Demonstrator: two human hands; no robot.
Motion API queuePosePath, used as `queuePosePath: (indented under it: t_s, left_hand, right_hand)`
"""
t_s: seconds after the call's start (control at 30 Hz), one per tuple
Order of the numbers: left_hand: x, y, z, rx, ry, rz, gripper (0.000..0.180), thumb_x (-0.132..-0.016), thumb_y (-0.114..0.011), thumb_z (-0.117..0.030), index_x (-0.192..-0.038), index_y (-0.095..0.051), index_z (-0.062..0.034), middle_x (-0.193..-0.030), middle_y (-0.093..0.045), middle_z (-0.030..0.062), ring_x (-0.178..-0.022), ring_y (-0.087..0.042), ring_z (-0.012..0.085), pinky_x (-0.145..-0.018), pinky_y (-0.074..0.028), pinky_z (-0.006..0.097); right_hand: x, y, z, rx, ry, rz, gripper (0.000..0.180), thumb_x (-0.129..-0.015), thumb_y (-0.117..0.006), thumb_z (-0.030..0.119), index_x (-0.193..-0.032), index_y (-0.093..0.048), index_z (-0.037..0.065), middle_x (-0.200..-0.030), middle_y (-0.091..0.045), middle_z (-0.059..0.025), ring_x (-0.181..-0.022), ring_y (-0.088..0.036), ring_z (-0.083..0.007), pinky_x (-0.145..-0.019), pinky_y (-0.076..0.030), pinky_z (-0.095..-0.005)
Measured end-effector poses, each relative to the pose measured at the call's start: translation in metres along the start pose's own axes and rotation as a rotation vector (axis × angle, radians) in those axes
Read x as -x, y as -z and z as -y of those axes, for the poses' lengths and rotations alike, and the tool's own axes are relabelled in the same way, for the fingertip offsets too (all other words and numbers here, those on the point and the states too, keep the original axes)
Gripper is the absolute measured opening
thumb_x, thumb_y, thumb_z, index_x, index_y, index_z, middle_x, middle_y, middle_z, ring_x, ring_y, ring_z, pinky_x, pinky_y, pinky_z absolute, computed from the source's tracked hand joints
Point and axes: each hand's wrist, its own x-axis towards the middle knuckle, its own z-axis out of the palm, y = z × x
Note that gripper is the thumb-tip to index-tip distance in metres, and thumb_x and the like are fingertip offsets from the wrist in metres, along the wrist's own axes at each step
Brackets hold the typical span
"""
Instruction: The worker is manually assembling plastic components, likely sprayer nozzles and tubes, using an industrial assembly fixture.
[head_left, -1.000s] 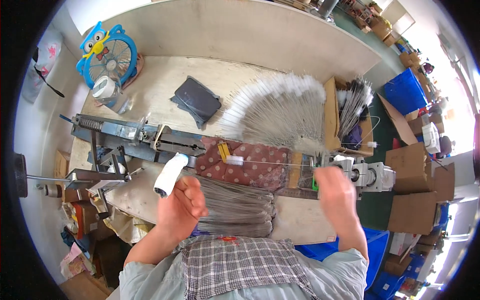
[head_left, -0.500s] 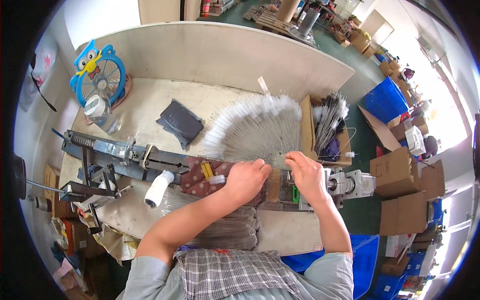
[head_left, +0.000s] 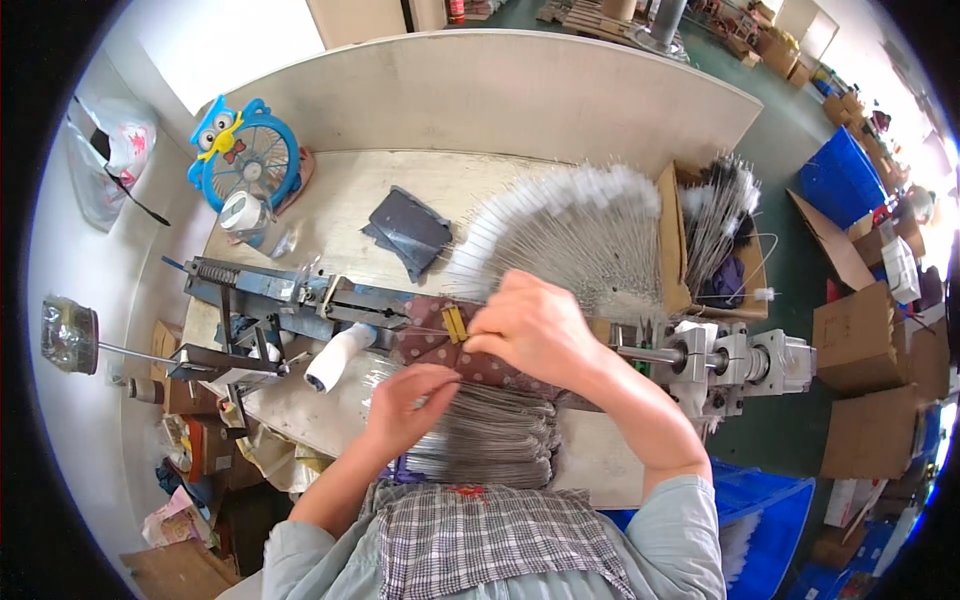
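Observation:
My right hand (head_left: 540, 330) reaches across the bench with its fingers closed at the yellow clip (head_left: 454, 325). A thin wire runs from the metal fixture (head_left: 350, 308) toward its fingertips, which seem to pinch it. My left hand (head_left: 405, 405) is lower, thumb and fingers apart, holding nothing I can see. It hovers at the left end of a thick bundle of grey wires (head_left: 500, 435). Brown polka-dot cloth (head_left: 425, 348) lies under the clip. Beyond my right hand, many thin-wire brushes with white bristle ends (head_left: 560, 225) lie fanned out.
A clamp machine (head_left: 715, 360) stands at the right, beside a cardboard box (head_left: 675, 240) of dark and white brushes. A white-wrapped roll (head_left: 340, 357) points toward me. Farther back are a dark folded cloth (head_left: 410, 230), a plastic bottle (head_left: 258, 222) and a blue fan (head_left: 245, 160).
My right hand has swung left from the clamp machine to the yellow clip. My left hand has drawn back toward me and left, its fingers opening. The brush near it is out of sight. The view has shifted.

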Motion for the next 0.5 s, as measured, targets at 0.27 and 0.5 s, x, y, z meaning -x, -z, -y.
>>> queuePosePath:
  t_s: [0.27, 0.5]
  left_hand:
    - [0.026, 0.048, 0.029, 0.999, 0.835, -0.399, 0.030, -0.089, -0.055, -0.031, -0.090, -0.062, -0.0010, -0.079, -0.064, 0.0094, -0.067, -0.059, 0.0171, -0.060, -0.047, 0.027]
    - [0.005, 0.015, 0.040, 0.453, 0.745, 0.001, 0.046, -0.080, -0.066, -0.043, -0.068, -0.068, 0.0019, -0.062, -0.064, 0.0076, -0.054, -0.059, 0.0149, -0.051, -0.044, 0.027]
  right_hand:
    - [-0.042, -0.064, 0.012, 0.108, -0.088, 0.059, 0.010, -0.073, -0.065, 0.021, -0.073, -0.067, 0.011, -0.074, -0.063, 0.0007, -0.082, -0.055, -0.0230, -0.071, -0.047, -0.0358]
    - [-0.047, -0.062, 0.025, 0.100, -0.135, 0.066, 0.010, -0.068, -0.066, 0.018, -0.067, -0.063, 0.008, -0.074, -0.063, -0.0020, -0.083, -0.054, -0.0251, -0.071, -0.049, -0.0379]
